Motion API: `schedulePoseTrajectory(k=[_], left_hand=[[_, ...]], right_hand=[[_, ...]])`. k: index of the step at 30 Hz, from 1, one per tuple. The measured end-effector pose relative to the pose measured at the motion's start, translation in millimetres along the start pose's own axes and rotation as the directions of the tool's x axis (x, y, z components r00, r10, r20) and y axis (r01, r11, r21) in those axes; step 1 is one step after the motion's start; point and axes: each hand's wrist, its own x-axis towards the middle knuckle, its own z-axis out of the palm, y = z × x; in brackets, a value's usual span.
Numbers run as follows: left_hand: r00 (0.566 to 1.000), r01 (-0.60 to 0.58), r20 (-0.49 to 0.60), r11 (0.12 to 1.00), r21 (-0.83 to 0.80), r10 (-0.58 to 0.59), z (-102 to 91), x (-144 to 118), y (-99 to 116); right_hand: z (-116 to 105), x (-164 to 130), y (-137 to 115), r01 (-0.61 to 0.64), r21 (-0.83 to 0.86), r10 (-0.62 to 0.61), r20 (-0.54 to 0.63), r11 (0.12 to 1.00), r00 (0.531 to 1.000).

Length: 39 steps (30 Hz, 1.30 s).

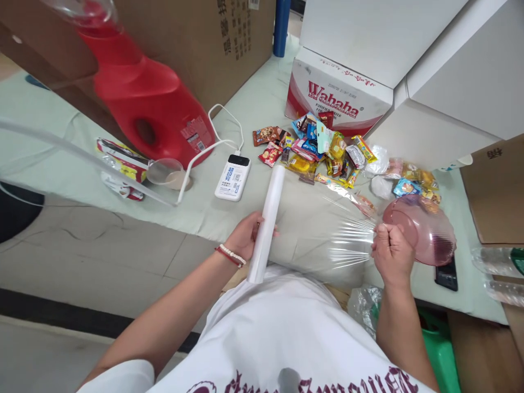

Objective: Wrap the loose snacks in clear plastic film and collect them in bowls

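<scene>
My left hand is wrapped round a roll of clear plastic wrap, which stands tilted near the table's front edge. From the roll a sheet of wrap stretches to the right, bunched into tight creases at my right hand. The fingers of that hand are closed in a pinch on the gathered end of the sheet. Just beyond the right hand sits a clear pink bowl, partly covered by the hand. A pile of wrapped snacks lies behind the stretched sheet.
A white power bank with a cable lies left of the roll. A large red bottle and a brown carton stand at the left. A Wahaha box is at the back. A dark phone lies by the bowl.
</scene>
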Motion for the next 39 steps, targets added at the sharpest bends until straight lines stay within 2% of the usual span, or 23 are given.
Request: schedulePoseTrajectory(k=[2, 4, 7, 9, 12, 14, 16, 18, 20, 23, 29, 33, 35, 37, 39], left_hand=[[1.0, -0.008, -0.019, 1.0, 0.014, 0.009, -0.3, -1, 0], [0.993, -0.084, -0.067, 0.978, 0.191, 0.098, 0.8, -1, -2], [0.969, -0.169, -0.071, 0.851, 0.497, 0.235, 0.4, -2, -2], [0.965, -0.185, -0.05, 0.804, 0.565, 0.256, -3.3, -3, 1], [0.974, -0.159, -0.065, 0.857, 0.491, 0.218, -11.2, -6, 8], [0.989, -0.091, -0.082, 0.933, 0.348, 0.127, -14.8, -8, 12], [0.993, -0.018, -0.111, 0.971, 0.237, 0.045, -15.7, -10, 12], [0.982, -0.037, -0.168, 0.956, 0.292, 0.089, -15.2, -10, 11], [0.95, -0.118, -0.193, 0.856, 0.503, 0.244, -15.6, -9, 11], [0.891, -0.17, -0.143, 0.61, 0.774, 0.43, -20.3, -7, 13], [0.864, -0.101, -0.079, 0.325, 0.941, 0.498, -25.1, -6, 21], [0.855, 0.015, -0.058, 0.088, 0.996, 0.516, -21.5, -4, 16], [0.809, 0.026, -0.002, -0.032, 0.999, 0.588, -21.0, -2, 10], [0.723, -0.005, 0.097, -0.135, 0.991, 0.684, -21.4, 0, 5], [0.644, -0.09, 0.228, -0.224, 0.97, 0.73, -22.0, 2, 1]], right_hand=[[2, -1, 7, -0.014, -0.006, 0.014, 0.018, 1.0, 1.0], [4, -2, 12, -0.024, -0.004, 0.024, 0.012, 1.0, 1.0], [1, -1, 19, -0.009, -0.021, 0.009, -0.02, 1.0, 1.0], [-3, 0, 25, -0.005, -0.039, 0.004, -0.029, 0.999, 1.0], [-5, 2, 37, -0.028, -0.058, 0.026, -0.036, 0.998, 0.999], [-1, 2, 44, -0.049, -0.055, 0.048, -0.025, 0.997, 0.999], [6, 1, 50, -0.06, -0.047, 0.06, 0.001, 0.997, 0.998], [13, 1, 54, -0.064, -0.045, 0.065, 0.019, 0.997, 0.998], [18, 1, 58, -0.06, -0.055, 0.061, 0.012, 0.997, 0.998], [19, 4, 65, -0.051, -0.06, 0.052, 0.004, 0.997, 0.999], [24, 7, 89, -0.08, -0.077, 0.085, 0.06, 0.994, 0.995], [34, 4, 96, -0.069, -0.151, 0.086, 0.108, 0.986, 0.99], [36, 3, 96, -0.064, -0.202, 0.092, 0.133, 0.977, 0.987], [35, 4, 94, -0.071, -0.225, 0.108, 0.156, 0.972, 0.982], [31, 5, 94, -0.095, -0.218, 0.137, 0.187, 0.971, 0.973]])
